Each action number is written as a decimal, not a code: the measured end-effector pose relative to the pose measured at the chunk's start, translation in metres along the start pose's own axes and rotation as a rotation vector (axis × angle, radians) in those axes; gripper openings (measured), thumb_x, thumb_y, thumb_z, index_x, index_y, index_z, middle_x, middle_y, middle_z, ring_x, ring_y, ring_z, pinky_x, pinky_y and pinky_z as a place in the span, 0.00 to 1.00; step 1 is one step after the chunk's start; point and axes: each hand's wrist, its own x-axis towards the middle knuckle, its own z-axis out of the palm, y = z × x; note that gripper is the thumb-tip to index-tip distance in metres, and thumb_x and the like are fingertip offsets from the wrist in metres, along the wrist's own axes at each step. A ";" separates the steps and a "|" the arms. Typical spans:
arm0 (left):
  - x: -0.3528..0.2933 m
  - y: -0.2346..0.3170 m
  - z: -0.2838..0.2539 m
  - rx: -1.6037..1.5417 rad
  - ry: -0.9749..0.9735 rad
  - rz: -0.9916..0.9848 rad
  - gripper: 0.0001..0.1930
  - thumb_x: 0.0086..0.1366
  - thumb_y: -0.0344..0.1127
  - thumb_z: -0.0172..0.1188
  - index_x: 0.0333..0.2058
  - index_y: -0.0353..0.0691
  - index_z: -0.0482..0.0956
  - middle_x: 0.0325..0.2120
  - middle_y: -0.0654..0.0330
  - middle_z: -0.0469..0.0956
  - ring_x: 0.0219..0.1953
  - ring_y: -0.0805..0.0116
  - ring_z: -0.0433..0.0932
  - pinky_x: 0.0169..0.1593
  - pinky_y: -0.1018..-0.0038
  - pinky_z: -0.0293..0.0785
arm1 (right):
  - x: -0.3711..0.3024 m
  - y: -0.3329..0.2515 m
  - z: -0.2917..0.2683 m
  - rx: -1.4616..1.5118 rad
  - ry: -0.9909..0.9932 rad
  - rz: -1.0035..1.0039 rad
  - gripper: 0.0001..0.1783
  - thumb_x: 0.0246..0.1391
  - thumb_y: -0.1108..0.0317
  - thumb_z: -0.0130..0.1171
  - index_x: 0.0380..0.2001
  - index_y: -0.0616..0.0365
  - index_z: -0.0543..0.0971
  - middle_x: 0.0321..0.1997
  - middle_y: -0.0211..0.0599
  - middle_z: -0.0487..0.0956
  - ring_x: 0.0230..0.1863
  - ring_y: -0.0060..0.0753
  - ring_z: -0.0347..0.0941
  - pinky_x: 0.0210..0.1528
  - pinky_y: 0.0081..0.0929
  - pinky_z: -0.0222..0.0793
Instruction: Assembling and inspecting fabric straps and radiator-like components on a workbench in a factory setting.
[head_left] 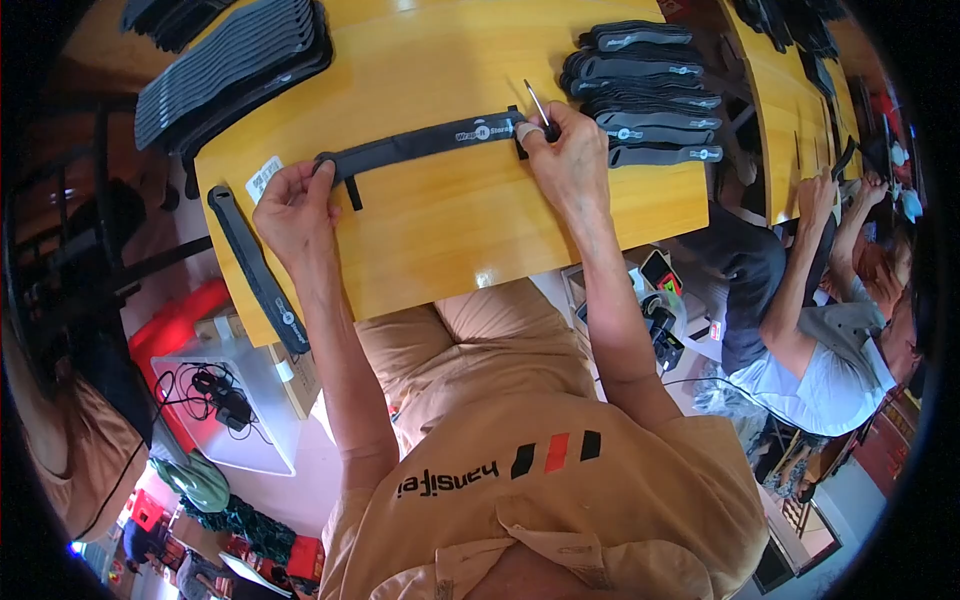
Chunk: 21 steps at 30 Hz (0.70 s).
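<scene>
- We see a long dark grey fabric strap (420,143) stretched flat across the yellow wooden table (440,240), running from left to right near the middle of the tabletop.
- Our left hand (295,210) pinches the strap's left end, fingers curled over it, just beside a small white label (263,177) stuck on the table.
- Our right hand (565,160) presses down on the strap's right end and also grips a thin metal tool (537,104) that points up and away from us; we cannot tell what kind of tool it is.
- A short dark tab hangs off the strap close to the left hand.
- A second strap (255,268) lies over the table's left edge, drooping off the near corner.
- A stack of finished straps (650,95) sits just beyond the right hand, and a longer pile (230,70) lies at the far left.
- At the right, another person's hands (830,195) work at a neighbouring table.
</scene>
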 end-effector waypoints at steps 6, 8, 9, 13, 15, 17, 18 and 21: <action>0.000 -0.004 0.003 -0.040 -0.010 0.031 0.04 0.52 0.24 0.62 0.27 0.31 0.76 0.16 0.63 0.72 0.12 0.82 0.65 0.14 0.87 0.57 | 0.001 0.002 0.001 -0.025 0.016 -0.020 0.08 0.42 0.68 0.56 0.19 0.63 0.75 0.15 0.50 0.73 0.22 0.52 0.73 0.28 0.39 0.67; -0.001 -0.004 0.004 0.013 0.014 0.080 0.05 0.52 0.24 0.61 0.27 0.30 0.76 0.16 0.63 0.72 0.12 0.81 0.65 0.15 0.86 0.58 | 0.003 -0.002 0.000 -0.038 -0.005 -0.007 0.09 0.42 0.68 0.55 0.19 0.63 0.74 0.17 0.50 0.74 0.23 0.53 0.73 0.29 0.40 0.67; -0.001 -0.005 0.004 0.016 0.017 0.080 0.05 0.52 0.24 0.61 0.27 0.30 0.76 0.16 0.63 0.72 0.12 0.81 0.65 0.15 0.86 0.58 | 0.003 -0.002 0.000 -0.035 -0.008 -0.006 0.09 0.42 0.68 0.55 0.19 0.63 0.74 0.17 0.50 0.74 0.23 0.53 0.73 0.29 0.40 0.67; 0.001 -0.008 0.005 0.021 0.014 0.091 0.06 0.52 0.25 0.62 0.27 0.29 0.75 0.15 0.62 0.72 0.12 0.81 0.65 0.15 0.85 0.59 | 0.003 -0.003 -0.003 -0.068 -0.024 -0.003 0.09 0.42 0.67 0.55 0.20 0.63 0.75 0.18 0.50 0.74 0.24 0.52 0.73 0.30 0.40 0.67; 0.001 -0.007 0.005 0.030 0.015 0.090 0.06 0.51 0.25 0.62 0.26 0.29 0.75 0.15 0.62 0.72 0.12 0.81 0.65 0.15 0.85 0.59 | 0.004 -0.001 -0.002 -0.073 -0.038 0.009 0.09 0.42 0.67 0.55 0.20 0.63 0.75 0.18 0.50 0.75 0.25 0.52 0.73 0.30 0.40 0.68; 0.000 -0.005 0.005 0.108 0.026 0.088 0.06 0.51 0.25 0.62 0.26 0.30 0.75 0.15 0.62 0.72 0.12 0.81 0.65 0.15 0.85 0.60 | 0.005 0.002 -0.001 -0.082 -0.044 -0.003 0.09 0.43 0.66 0.55 0.21 0.62 0.75 0.19 0.50 0.75 0.26 0.52 0.74 0.32 0.41 0.68; 0.000 -0.005 0.005 0.107 0.025 0.088 0.06 0.51 0.25 0.62 0.26 0.30 0.75 0.15 0.62 0.72 0.12 0.81 0.65 0.15 0.85 0.60 | 0.005 0.002 -0.001 -0.082 -0.043 -0.002 0.09 0.43 0.66 0.55 0.21 0.62 0.75 0.19 0.50 0.75 0.26 0.52 0.74 0.32 0.41 0.68; 0.000 -0.008 0.005 0.109 0.031 0.115 0.06 0.51 0.26 0.62 0.26 0.31 0.74 0.15 0.62 0.72 0.12 0.80 0.66 0.15 0.84 0.60 | 0.005 -0.001 -0.003 -0.091 -0.057 0.021 0.10 0.43 0.65 0.56 0.21 0.62 0.75 0.20 0.50 0.75 0.28 0.53 0.74 0.33 0.41 0.68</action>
